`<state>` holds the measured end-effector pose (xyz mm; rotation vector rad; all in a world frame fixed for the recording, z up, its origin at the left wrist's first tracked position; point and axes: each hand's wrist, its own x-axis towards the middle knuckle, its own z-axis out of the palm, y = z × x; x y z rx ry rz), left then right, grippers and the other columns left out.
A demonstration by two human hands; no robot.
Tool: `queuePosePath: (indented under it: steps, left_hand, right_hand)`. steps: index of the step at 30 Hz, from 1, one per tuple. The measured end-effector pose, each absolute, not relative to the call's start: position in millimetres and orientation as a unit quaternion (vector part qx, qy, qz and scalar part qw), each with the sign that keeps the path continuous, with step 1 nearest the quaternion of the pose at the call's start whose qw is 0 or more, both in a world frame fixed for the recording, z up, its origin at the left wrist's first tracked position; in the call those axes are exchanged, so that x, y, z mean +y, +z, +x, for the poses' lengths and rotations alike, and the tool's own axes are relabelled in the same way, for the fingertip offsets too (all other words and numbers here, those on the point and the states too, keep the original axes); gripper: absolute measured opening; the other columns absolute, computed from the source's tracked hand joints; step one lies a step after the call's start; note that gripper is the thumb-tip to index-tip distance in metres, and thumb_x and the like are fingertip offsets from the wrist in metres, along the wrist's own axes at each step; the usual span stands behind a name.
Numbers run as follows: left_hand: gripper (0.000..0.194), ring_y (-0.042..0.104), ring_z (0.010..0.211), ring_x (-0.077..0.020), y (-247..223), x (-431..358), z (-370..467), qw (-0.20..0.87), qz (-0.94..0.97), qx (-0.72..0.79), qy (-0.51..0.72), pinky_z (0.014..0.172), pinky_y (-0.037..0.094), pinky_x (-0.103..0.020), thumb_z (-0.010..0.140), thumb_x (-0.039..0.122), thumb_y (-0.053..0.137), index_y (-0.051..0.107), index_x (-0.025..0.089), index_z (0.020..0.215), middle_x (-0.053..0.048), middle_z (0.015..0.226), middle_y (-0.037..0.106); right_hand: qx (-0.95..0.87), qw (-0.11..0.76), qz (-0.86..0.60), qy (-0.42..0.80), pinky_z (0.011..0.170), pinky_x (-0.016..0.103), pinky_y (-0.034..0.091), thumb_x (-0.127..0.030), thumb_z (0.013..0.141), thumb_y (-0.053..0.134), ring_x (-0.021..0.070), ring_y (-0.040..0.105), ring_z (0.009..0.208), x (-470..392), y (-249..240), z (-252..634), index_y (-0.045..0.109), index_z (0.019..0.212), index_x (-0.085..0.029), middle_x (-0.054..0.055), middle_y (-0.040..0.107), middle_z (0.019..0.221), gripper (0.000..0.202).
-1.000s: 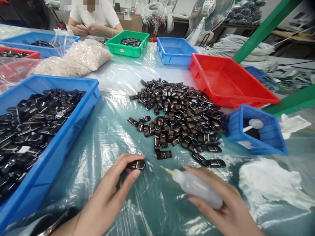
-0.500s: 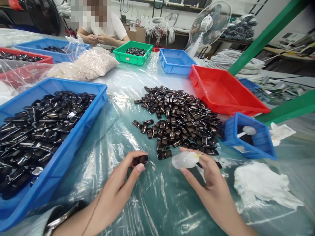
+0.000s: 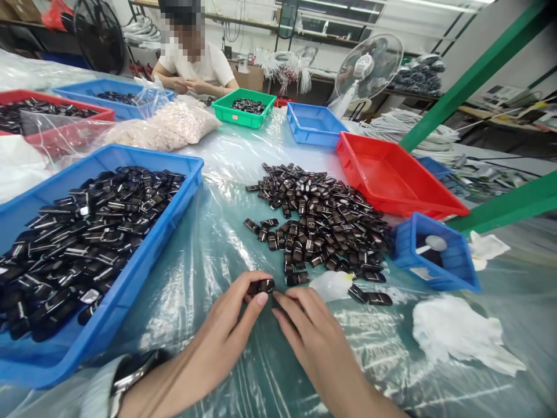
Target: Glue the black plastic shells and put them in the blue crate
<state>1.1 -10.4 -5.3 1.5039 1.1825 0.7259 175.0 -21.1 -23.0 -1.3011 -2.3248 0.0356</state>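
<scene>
Green worktop (image 3: pixel 209 249) under clear, creased plastic. Pinched between thumb and fingers of the left hand (image 3: pixel 230 316), toward the worktop's near edge: a dark, glossy piece (image 3: pixel 266 285). Just beside it, palm down, the right hand (image 3: pixel 311 328), fingers bent and tips close to one another; impossible to tell whether with anything between them. Partly behind those knuckles, on its side, a white bottle (image 3: pixel 328 287) with a yellow tip. Beyond both hands, a loose pile (image 3: pixel 322 215) of similar pieces, with stragglers toward the left and near edges. Nearer the right edge, a crumpled cloth (image 3: pixel 461 331), and beyond that a small bin (image 3: pixel 461 267) with a spoon (image 3: pixel 436 244) inside. Farther back, a red tray (image 3: pixel 404 180) and a blue tray (image 3: pixel 313 136). Toward the left edge, a big tub (image 3: pixel 165 162) of dark pieces; behind it, a bag (image 3: pixel 174 125) of pale bits. Toward the far left corner, a red box (image 3: pixel 108 114) with more pieces. Near the far edge, a green tray (image 3: pixel 250 122), likewise with pieces, and just beside it a seated person (image 3: pixel 217 69) in a white top. In the background, a white fan (image 3: pixel 363 64).
</scene>
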Motion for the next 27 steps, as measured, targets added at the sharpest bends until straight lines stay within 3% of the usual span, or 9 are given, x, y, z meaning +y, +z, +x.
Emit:
queuePosePath:
  steps: [7, 10, 12, 15, 18, 20, 27]
  left_hand:
    - [0.021, 0.058, 0.099, -0.0234, -5.7, -11.5, 0.3, 0.492, 0.659, 0.483, 0.300, 0.084, 0.045, -0.039, 0.100, 0.032, 0.034, 0.046, 0.028, 0.117, -0.003, 0.107, 0.060]
    - [0.022, 0.058, 0.099, -0.0224, -6.3, -13.4, -0.9, 0.478, 0.685, 0.463, 0.296, 0.082, 0.047, -0.037, 0.101, 0.029, 0.033, 0.044, 0.030, 0.120, -0.002, 0.108, 0.059]
    - [0.023, 0.057, 0.101, -0.0210, -6.4, -14.7, -1.8, 0.475, 0.700, 0.447, 0.292, 0.083, 0.047, -0.035, 0.102, 0.027, 0.033, 0.043, 0.032, 0.122, -0.001, 0.111, 0.057]
    - [0.024, 0.055, 0.106, -0.0198, -6.8, -16.2, -2.4, 0.474, 0.714, 0.428, 0.286, 0.086, 0.045, -0.033, 0.103, 0.026, 0.033, 0.041, 0.034, 0.124, -0.001, 0.113, 0.054]
    - [0.024, 0.056, 0.098, -0.0183, -8.5, -16.7, -1.4, 0.465, 0.738, 0.395, 0.290, 0.082, 0.046, -0.032, 0.102, 0.021, 0.035, 0.043, 0.031, 0.122, -0.001, 0.108, 0.054]
    - [0.026, 0.057, 0.091, -0.0175, -9.6, -16.6, -0.5, 0.458, 0.755, 0.368, 0.290, 0.078, 0.047, -0.031, 0.101, 0.017, 0.035, 0.044, 0.029, 0.123, -0.002, 0.104, 0.054]
    - [0.032, 0.058, 0.090, -0.0201, -9.1, -16.1, -3.2, 0.385, 0.808, 0.327, 0.303, 0.075, 0.050, -0.034, 0.100, 0.012, 0.036, 0.044, 0.026, 0.127, -0.006, 0.108, 0.055]
  right_hand:
    - [-0.854, 0.207, -0.476, -0.038, 0.059, 0.042, 0.056, 0.006, 0.087, 0.028, 0.0284, 0.064, 0.074, -25.0, -24.2, 180.8, 0.063, 0.098, -0.008, 0.016, 0.066, 0.083, 0.039]
    - [-0.850, 0.223, -0.477, -0.006, 0.064, 0.042, 0.055, 0.003, 0.089, 0.028, 0.0281, 0.064, 0.079, -27.4, -19.5, 182.5, 0.060, 0.098, -0.011, 0.015, 0.066, 0.085, 0.036]
    - [-0.844, 0.238, -0.480, 0.034, 0.066, 0.037, 0.056, -0.003, 0.093, 0.032, 0.0239, 0.064, 0.080, -28.0, -13.0, 184.8, 0.057, 0.096, -0.014, 0.012, 0.064, 0.088, 0.027]
    - [-0.798, 0.283, -0.496, 0.195, 0.062, 0.023, 0.053, -0.012, 0.096, 0.042, 0.0140, 0.062, 0.074, -28.9, -0.4, 189.8, 0.053, 0.090, -0.021, 0.003, 0.061, 0.083, 0.015]
    - [-0.615, 0.351, -0.497, 0.501, 0.066, 0.020, 0.051, -0.024, 0.094, 0.052, 0.0106, 0.060, 0.071, -29.8, 9.3, 192.8, 0.056, 0.088, -0.024, -0.002, 0.060, 0.078, 0.007]
    - [-0.490, 0.364, -0.476, 0.633, 0.069, 0.021, 0.049, -0.031, 0.091, 0.059, 0.0097, 0.059, 0.071, -29.9, 12.6, 192.5, 0.059, 0.086, -0.023, -0.003, 0.061, 0.075, 0.010]
    - [-0.334, 0.385, -0.441, 0.739, 0.067, 0.019, 0.046, -0.034, 0.084, 0.070, 0.0074, 0.058, 0.068, -30.3, 10.4, 187.7, 0.060, 0.082, -0.020, -0.005, 0.061, 0.070, 0.017]
